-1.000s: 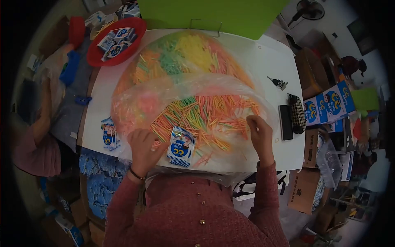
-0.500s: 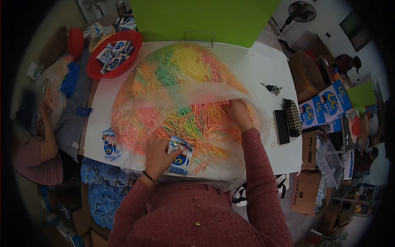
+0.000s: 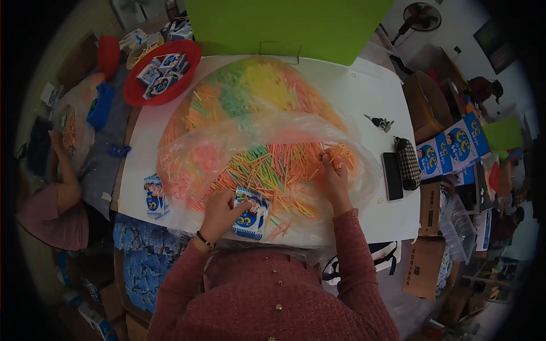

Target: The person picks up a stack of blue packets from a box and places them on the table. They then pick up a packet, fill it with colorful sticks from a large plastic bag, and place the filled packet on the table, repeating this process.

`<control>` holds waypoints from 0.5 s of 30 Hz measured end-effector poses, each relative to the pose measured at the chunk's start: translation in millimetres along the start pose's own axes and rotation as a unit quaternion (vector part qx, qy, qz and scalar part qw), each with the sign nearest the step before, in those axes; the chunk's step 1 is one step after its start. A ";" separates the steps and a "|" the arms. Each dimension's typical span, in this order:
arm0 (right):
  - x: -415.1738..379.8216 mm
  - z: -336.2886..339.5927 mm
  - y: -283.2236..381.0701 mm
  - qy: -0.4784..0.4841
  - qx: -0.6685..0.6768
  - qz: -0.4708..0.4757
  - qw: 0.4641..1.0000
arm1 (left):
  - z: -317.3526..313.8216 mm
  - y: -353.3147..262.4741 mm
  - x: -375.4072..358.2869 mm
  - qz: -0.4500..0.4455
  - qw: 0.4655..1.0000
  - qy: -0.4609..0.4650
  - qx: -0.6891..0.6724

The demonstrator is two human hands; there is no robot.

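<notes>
A large clear plastic bag [image 3: 256, 122] lies on the white table, its mouth facing me. Thin sticks [image 3: 267, 170] in pink, green, yellow and orange fill it and show through the opening. My left hand [image 3: 219, 215] is closed on a blue-and-white printed packet [image 3: 253, 216] at the bag's near edge, thumb across its front. At the right side of the opening, my right hand [image 3: 335, 176] has its fingers pinched on a few of the sticks; their exact number is hidden. Another such packet [image 3: 153, 196] lies left of the bag.
A red basin [image 3: 190, 65] of packets stands at the back left. Keys [image 3: 379, 122], a phone [image 3: 392, 176] and a checked pouch [image 3: 406, 163] lie to the right. A green panel [image 3: 278, 25] rises behind. Another person [image 3: 54, 210] sits at the left.
My right hand has drawn back toward me, and its fingers now show with sticks in them. The left hand stays at the packet. The view has shifted slightly.
</notes>
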State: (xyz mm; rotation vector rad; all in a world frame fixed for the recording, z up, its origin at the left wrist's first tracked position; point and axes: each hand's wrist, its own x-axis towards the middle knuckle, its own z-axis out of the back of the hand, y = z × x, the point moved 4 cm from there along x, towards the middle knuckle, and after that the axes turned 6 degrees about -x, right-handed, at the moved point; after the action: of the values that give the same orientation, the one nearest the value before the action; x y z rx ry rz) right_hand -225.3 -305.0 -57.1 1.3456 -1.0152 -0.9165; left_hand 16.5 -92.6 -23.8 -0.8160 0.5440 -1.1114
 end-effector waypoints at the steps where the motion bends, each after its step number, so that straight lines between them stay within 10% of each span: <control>1: -1.9 -2.6 -3.9 0.008 0.047 -0.014 0.999 | -0.6 -1.0 0.2 -0.003 1.000 0.003 0.001; 15: -19.9 -12.0 11.4 0.078 -0.161 0.007 0.984 | 3.2 -21.6 -14.3 -0.132 0.977 -0.076 0.148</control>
State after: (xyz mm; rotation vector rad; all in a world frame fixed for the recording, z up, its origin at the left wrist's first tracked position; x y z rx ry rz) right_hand -220.9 -281.9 -46.3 1.1155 -0.7207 -0.9059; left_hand 1.5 -82.9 -4.8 -0.7158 0.1372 -1.3234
